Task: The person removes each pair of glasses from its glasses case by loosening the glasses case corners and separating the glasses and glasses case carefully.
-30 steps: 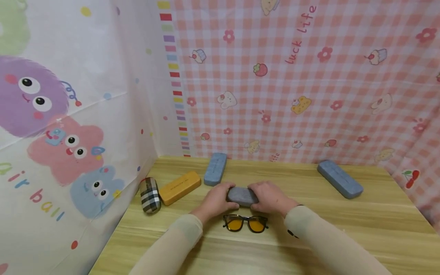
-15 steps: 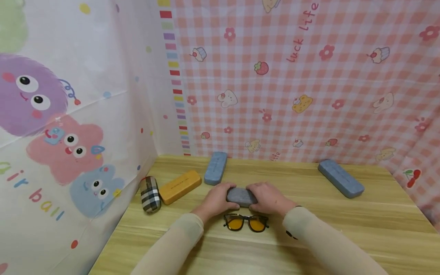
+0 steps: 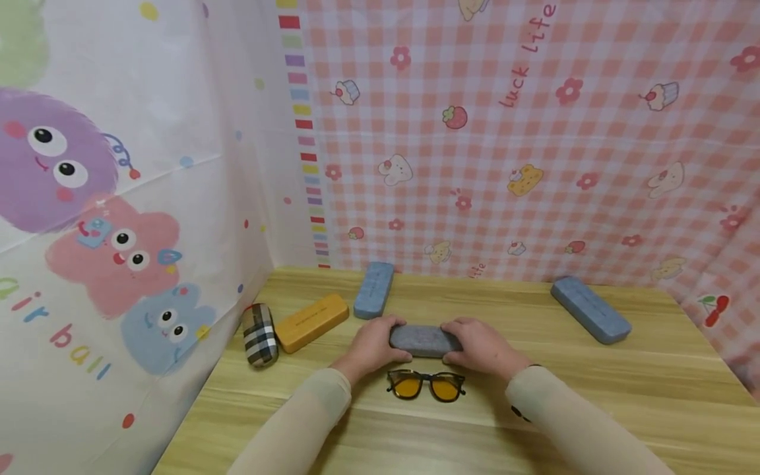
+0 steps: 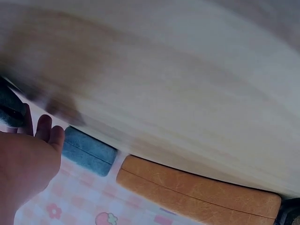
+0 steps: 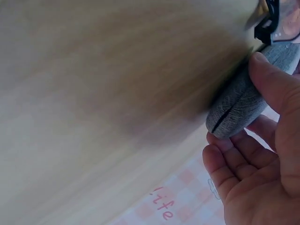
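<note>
A grey fabric glasses case (image 3: 425,340) lies lengthwise between my two hands on the wooden table. My left hand (image 3: 374,344) grips its left end, thumb on the near side and fingers on the far side. At the opposite end, my right hand (image 3: 479,343) holds it the same way. The right wrist view shows the case's rounded end (image 5: 236,103) with a dark seam along its side, between thumb and fingers. Just in front of the case rest black-framed glasses (image 3: 425,385) with orange lenses. In the left wrist view only part of the left hand (image 4: 30,164) shows.
To the left stand a plaid case (image 3: 260,335) and a mustard-yellow case (image 3: 313,322). One blue case (image 3: 374,290) sits behind my left hand, another blue case (image 3: 590,310) at the back right. Patterned cloths (image 3: 475,145) hang behind and beside the table.
My right hand has shifted right toward the end of the grey glasses case, so more of the case's top shows. The left hand and the glasses look unmoved.
</note>
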`<action>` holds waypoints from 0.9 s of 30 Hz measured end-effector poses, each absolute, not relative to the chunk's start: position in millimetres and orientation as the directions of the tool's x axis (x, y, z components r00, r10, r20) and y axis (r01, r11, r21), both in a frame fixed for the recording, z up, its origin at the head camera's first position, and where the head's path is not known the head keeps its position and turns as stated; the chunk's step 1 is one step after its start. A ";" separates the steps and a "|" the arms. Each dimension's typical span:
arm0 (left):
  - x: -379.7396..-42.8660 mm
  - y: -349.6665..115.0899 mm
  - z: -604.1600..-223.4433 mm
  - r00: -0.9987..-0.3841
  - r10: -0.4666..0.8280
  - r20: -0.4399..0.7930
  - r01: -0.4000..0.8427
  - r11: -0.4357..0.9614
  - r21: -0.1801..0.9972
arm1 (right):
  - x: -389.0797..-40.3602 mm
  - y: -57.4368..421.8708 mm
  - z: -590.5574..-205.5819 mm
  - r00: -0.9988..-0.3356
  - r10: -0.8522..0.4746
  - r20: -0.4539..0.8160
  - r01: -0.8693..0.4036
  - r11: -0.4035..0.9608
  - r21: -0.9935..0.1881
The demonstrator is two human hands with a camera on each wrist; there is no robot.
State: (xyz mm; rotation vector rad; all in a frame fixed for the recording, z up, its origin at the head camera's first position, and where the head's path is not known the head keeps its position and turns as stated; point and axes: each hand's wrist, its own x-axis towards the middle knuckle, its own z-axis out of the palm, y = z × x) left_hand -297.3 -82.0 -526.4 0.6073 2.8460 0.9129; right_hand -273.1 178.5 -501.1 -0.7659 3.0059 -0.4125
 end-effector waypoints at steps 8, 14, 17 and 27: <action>-294.9 -79.4 -525.4 -0.934 0.357 0.019 0.297 0.746 0.596 | -277.3 178.0 -495.3 -0.889 -0.457 -0.032 -0.426 0.849 -0.314; -294.6 -77.4 -525.9 -0.952 0.306 0.006 0.242 0.742 0.625 | -281.4 177.9 -490.4 -0.893 -0.440 -0.093 -0.385 0.856 -0.345; -294.4 -77.6 -526.2 -0.956 0.293 -0.003 0.224 0.737 0.637 | -283.2 176.8 -487.5 -0.893 -0.434 -0.120 -0.368 0.857 -0.361; -292.9 -77.9 -524.3 -0.960 0.280 -0.003 0.207 0.716 0.666 | -289.3 176.9 -483.3 -0.887 -0.442 -0.134 -0.366 0.850 -0.379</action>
